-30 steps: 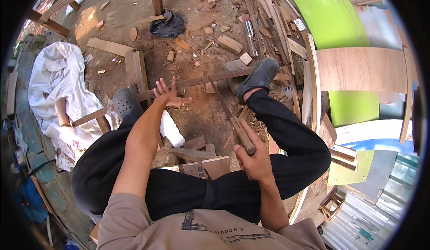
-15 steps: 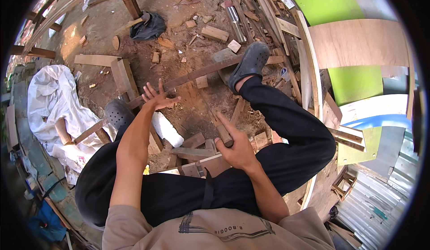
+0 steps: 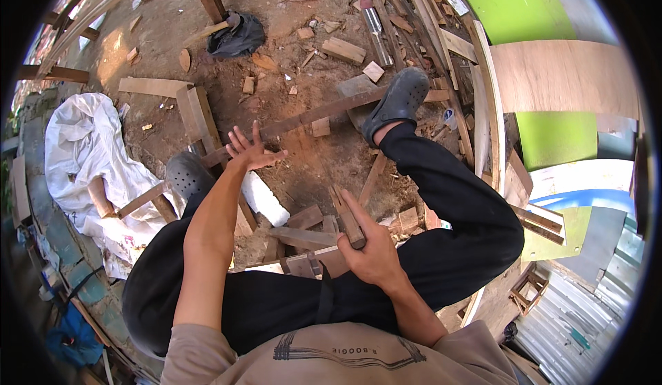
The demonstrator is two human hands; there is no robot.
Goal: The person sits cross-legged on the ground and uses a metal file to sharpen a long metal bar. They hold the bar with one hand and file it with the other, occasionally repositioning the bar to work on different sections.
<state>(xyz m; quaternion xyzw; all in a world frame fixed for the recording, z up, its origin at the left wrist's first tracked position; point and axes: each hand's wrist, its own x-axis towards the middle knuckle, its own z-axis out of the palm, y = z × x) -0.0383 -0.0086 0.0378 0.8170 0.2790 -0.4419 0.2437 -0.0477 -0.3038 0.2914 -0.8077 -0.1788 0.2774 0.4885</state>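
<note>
A long wooden strip (image 3: pixel 324 109) is lying on the dirt floor (image 3: pixel 303 157), its long axis running from near left to far right, from beside the left clog (image 3: pixel 186 174) up to the right clog (image 3: pixel 398 102), which is being pressed on its far end. The left hand (image 3: pixel 252 152) is being held just at the near-left part of this strip, and it is the nearer hand to it by a wide margin. The left grip is released: the fingers (image 3: pixel 239 139) are being spread wide, with the palm turned down over or against the strip. Whether the palm is actually bearing on the wood cannot be told from this view.

The right hand (image 3: pixel 372 254) is being held well apart from the strip, on the near side, above the lap. Its grip is clenched around a short wooden block (image 3: pixel 347 218), which is being held with its long axis pointing away from the body and slightly left, its far end projecting past the fingers toward the strip.

A white foam piece (image 3: pixel 263 199) is lying on the floor between the two hands. Scrap offcuts (image 3: pixel 303 228) are being left piled just in front of the knees. A white sheet (image 3: pixel 83 143) is lying at the left, and green panels (image 3: pixel 524 5) are leaning at the far right.
</note>
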